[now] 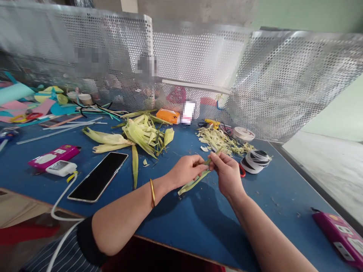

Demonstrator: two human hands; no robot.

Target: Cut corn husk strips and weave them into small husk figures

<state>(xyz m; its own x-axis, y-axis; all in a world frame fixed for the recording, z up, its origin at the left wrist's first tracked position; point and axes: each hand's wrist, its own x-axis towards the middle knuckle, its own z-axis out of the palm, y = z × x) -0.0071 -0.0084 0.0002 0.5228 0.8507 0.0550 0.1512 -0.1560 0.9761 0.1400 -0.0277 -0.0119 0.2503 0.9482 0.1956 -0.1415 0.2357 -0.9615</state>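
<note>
A pale green strip of corn husk (pixel 190 186) stretches between my hands above the blue table. Around its middle, the fingers of my left hand (pixel 188 169) are closed. My right hand (pixel 226 170) pinches its upper end between thumb and fingertips. To the left lies a pile of corn husks (pixel 141 130), with one narrow leaf (pixel 135 166) pointing toward me. Beyond my right hand is a heap of shredded husk bits (pixel 214 139). A spool of black and white cord (pixel 255 161) sits right of that hand, beside a red handle (pixel 242 170) that is partly hidden.
A phone (pixel 99 176), a purple pack (pixel 55 156) and a white cabled device (pixel 61 167) lie at left. Another purple pack (pixel 338 236) is at right. Perforated metal screens (pixel 195 56) stand behind an orange packet (pixel 168 116) and a tape roll (pixel 244 133).
</note>
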